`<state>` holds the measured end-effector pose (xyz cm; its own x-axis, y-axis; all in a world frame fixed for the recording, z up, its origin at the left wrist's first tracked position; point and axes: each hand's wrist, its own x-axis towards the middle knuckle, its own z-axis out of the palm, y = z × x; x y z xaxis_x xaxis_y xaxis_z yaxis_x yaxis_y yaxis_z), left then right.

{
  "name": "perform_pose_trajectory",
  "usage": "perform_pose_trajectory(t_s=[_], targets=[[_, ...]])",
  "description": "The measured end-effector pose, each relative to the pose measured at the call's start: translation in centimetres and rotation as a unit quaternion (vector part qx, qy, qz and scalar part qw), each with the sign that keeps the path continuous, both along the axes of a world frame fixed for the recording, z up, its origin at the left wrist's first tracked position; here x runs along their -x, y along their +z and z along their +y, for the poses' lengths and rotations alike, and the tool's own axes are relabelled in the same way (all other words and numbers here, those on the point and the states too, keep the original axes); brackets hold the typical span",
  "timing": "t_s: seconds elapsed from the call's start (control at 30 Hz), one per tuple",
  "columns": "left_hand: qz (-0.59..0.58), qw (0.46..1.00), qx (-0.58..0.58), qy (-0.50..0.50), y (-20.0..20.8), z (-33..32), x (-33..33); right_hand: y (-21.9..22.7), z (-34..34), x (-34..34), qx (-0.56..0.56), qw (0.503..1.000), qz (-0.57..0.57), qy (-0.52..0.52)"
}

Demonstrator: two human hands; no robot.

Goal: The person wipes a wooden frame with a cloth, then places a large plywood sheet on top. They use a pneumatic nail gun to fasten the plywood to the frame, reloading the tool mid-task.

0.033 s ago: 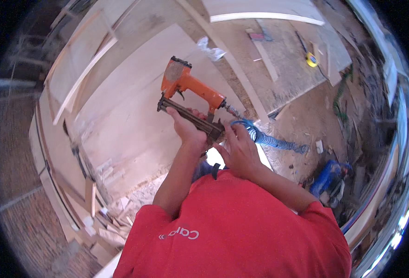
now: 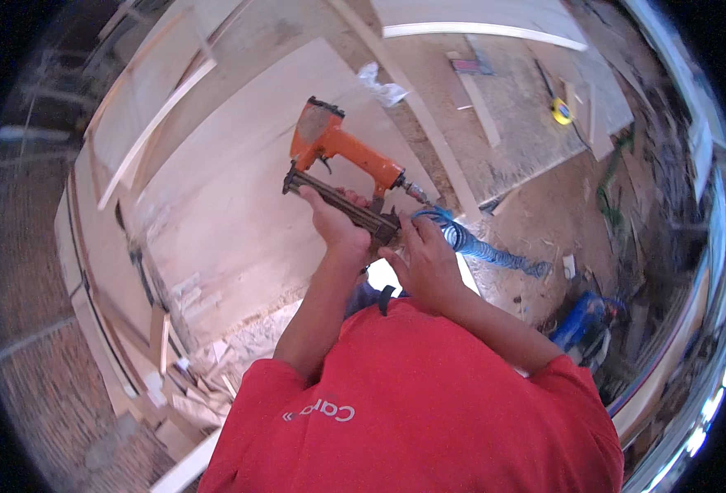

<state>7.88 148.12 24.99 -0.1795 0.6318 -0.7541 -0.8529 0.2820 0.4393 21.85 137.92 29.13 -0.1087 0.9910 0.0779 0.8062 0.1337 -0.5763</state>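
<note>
An orange pneumatic nail gun [image 2: 354, 156] is held up in front of my red shirt, its head toward the far left. My left hand [image 2: 338, 223] is closed round its dark, narrow magazine [image 2: 342, 205] from below, thumb along the near side. At the magazine's rear end, my right hand [image 2: 428, 259] has its fingers bent against the metal, pinching it; the fingertips are partly hidden. From the grip's end a metal coupling [image 2: 416, 194] leads to a coiled blue air hose [image 2: 490, 249], which trails off to the right.
Beneath the gun lies a large pale plywood sheet [image 2: 223, 181]. Wooden frames [image 2: 153, 135] lean at the left. A yellow tape measure [image 2: 561, 111] rests on a board at the far right. A blue tool [image 2: 580, 319] and wood scraps [image 2: 202, 403] lie on the floor.
The surroundings have shifted slightly to the right in view. Both hands keep the same hold on the nail gun.
</note>
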Motion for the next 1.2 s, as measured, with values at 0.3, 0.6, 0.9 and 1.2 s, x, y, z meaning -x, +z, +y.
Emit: perform_pose_trajectory(t_s=[0.3, 0.6, 0.9, 1.2], targets=[[0.100, 0.988, 0.014, 0.115, -2.7, 0.5, -4.1, -4.4, 4.9, -2.9, 0.149, 0.978, 0.143, -0.014], [0.101, 0.983, -0.011, 0.152, -3.6, -0.1, -4.8, -5.5, 6.1, -4.2, 0.187, 0.975, 0.107, 0.046], [0.014, 0.988, -0.027, 0.153, -6.5, 0.0, -2.9, -5.4, 5.4, -4.6, 0.190, 0.975, 0.080, 0.088], [0.116, 0.992, -0.038, -0.034, -7.0, 3.9, 3.7, -0.3, -0.2, -4.5, -0.030, 0.995, 0.091, 0.021]])
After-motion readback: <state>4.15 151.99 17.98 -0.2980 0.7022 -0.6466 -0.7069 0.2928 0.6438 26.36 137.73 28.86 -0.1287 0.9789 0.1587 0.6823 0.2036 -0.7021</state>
